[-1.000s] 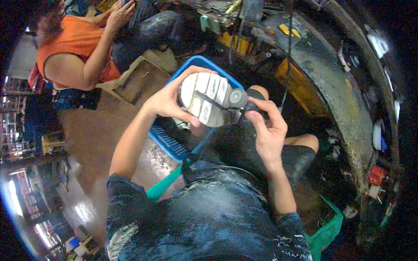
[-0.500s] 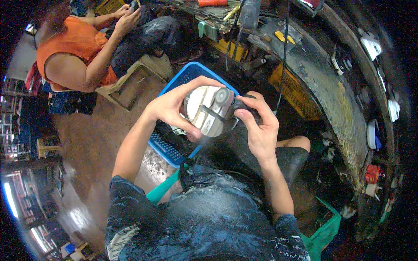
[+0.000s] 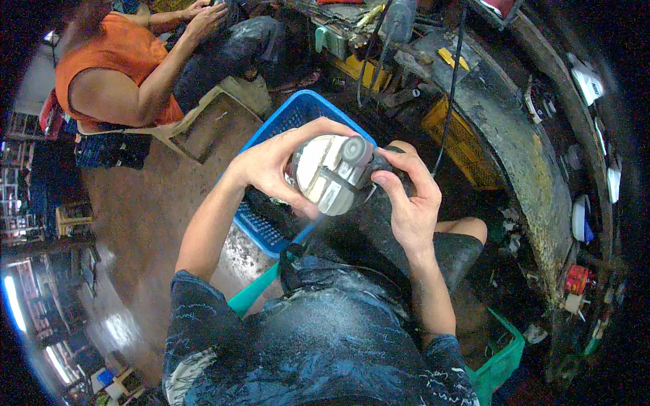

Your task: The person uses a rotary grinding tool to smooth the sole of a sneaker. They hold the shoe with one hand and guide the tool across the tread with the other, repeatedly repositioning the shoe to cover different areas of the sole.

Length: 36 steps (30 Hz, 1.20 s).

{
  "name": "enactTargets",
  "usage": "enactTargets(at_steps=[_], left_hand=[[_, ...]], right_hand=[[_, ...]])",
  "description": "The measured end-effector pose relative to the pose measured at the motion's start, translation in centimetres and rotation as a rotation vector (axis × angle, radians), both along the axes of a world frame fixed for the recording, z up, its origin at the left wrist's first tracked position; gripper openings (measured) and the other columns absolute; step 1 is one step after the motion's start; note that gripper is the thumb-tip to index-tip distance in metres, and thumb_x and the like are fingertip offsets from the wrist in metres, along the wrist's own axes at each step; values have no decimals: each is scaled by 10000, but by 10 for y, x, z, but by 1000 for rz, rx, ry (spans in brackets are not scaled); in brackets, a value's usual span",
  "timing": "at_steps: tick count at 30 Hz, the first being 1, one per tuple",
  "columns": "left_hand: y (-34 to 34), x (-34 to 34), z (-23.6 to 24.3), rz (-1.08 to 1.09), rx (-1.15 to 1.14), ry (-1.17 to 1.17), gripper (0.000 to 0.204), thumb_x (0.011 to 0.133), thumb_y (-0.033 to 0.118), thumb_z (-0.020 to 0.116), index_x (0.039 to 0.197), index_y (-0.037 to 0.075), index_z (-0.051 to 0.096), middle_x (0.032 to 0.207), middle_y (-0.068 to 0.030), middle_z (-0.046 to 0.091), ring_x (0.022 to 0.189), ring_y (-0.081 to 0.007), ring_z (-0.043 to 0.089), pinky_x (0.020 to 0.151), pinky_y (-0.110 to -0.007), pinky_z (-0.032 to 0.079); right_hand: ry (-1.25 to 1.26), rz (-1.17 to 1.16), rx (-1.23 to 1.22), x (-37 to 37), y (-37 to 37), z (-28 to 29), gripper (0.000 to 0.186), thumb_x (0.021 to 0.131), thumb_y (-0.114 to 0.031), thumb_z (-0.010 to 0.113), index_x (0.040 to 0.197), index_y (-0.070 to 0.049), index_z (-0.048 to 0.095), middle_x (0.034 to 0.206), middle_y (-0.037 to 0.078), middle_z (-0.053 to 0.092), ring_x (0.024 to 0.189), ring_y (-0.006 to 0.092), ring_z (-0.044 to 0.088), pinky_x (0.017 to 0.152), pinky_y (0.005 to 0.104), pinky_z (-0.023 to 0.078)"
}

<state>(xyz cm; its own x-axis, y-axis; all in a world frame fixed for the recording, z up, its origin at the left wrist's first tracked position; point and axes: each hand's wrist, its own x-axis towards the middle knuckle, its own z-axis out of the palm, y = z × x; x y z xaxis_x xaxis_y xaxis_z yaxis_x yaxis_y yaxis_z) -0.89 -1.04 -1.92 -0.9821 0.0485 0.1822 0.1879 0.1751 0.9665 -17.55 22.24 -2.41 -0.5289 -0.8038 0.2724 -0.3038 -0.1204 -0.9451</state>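
My left hand [image 3: 271, 166] is wrapped round a rounded white and grey workpiece [image 3: 311, 162], thumb below and fingers over its top. A dark band crosses the piece; I cannot tell its exact kind. My right hand [image 3: 414, 203] pinches a dark hand-held tool [image 3: 382, 161] with a small grey wheel [image 3: 353, 150] at its end. The wheel sits against or just over the piece's right upper side; whether they touch is not plain. Both are held above a blue plastic basket [image 3: 305, 96] with dark things inside. Dust covers my shirt and lap.
A person in an orange top [image 3: 112, 61] sits at the upper left, beside a beige stool [image 3: 176, 139]. A worn bench [image 3: 514, 128] curves along the right, with a yellow crate [image 3: 464, 145] under it. A black cable [image 3: 455, 88] hangs nearby. Green plastic [image 3: 501, 358] is at lower right.
The view has shifted slightly. My hands and the held piece appear a little farther right, with the wheel still at the piece's upper right. Both grips are kept.
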Motion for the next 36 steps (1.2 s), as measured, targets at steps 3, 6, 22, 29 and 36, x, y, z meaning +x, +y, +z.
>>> enactTargets(at_steps=[3,6,22,29,36], left_hand=[[1,-2,1,-3,-23,44,1257,589,296,1106,1603,8,421,1574,-217,577,1480,-340,551,1244,-510,416],[0,-3,4,-4,-51,70,1275,588,310,1106,1610,-4,412,1580,-224,569,1487,-344,545,1248,-510,411],[2,-5,1,-5,-8,69,1243,601,291,1092,1607,0,422,1576,-220,565,1486,-343,540,1253,-502,409],[3,-4,2,9,-36,22,1287,580,277,1108,1614,7,391,1593,-253,560,1512,-380,525,1266,-536,394],[7,-5,7,37,-59,24,1260,578,286,1106,1599,20,419,1552,-202,588,1464,-316,559,1230,-488,434]], right_hand=[[22,-10,16,1,2,0,282,951,-25,803,1226,23,764,1182,98,760,1154,208,689,1062,334,504],[36,-67,-22,6,1,-1,266,918,-89,843,1163,3,796,1074,119,784,1025,244,737,940,351,559],[85,15,1,10,10,-4,292,914,-51,834,1187,30,772,1121,117,774,1043,224,711,973,340,533],[129,-18,-35,13,12,0,301,884,-52,849,1172,11,790,1110,138,784,1036,270,731,954,370,557],[109,-32,-10,14,15,6,299,914,-63,837,1192,26,775,1087,116,763,1015,223,700,956,342,527]])
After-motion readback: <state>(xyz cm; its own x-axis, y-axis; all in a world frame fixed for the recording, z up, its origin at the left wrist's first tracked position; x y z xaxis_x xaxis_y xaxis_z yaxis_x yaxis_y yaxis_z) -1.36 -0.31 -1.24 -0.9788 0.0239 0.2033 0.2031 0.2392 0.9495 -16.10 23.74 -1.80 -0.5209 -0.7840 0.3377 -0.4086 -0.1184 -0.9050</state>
